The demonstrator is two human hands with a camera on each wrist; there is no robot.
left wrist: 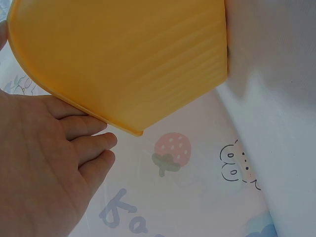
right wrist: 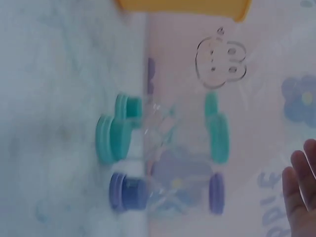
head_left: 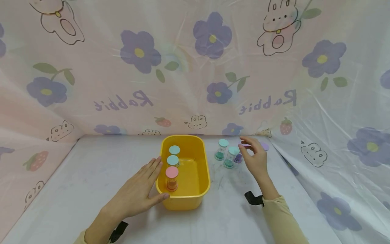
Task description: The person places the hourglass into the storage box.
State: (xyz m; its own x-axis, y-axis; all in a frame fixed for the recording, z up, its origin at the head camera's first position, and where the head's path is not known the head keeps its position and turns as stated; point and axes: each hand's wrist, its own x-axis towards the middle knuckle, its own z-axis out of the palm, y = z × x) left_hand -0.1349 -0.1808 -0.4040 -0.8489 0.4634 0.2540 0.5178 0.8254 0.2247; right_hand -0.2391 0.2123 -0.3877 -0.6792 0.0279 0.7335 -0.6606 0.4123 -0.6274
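Note:
A yellow tub (head_left: 195, 183) stands mid-table and holds three small sand timers: two with teal caps (head_left: 173, 155) and one with a pink cap (head_left: 172, 173). My left hand (head_left: 147, 183) lies flat against the tub's left wall, fingers straight; in the left wrist view its fingers (left wrist: 94, 148) touch the tub (left wrist: 123, 59). To the right of the tub stand two teal timers (head_left: 226, 154) and a purple timer (head_left: 238, 158). My right hand (head_left: 252, 153) hovers just right of them, fingers loosely spread and holding nothing. Its wrist view shows the teal timers (right wrist: 111, 140), the purple timer (right wrist: 128, 191) and my fingertips (right wrist: 301, 197) apart from them.
Another purple cap (head_left: 265, 146) shows behind my right hand, near the back right corner. A pink cloth printed with flowers and rabbits (head_left: 195, 67) walls the table on three sides. Bare white tabletop (head_left: 91, 176) stretches left of the tub and along the front.

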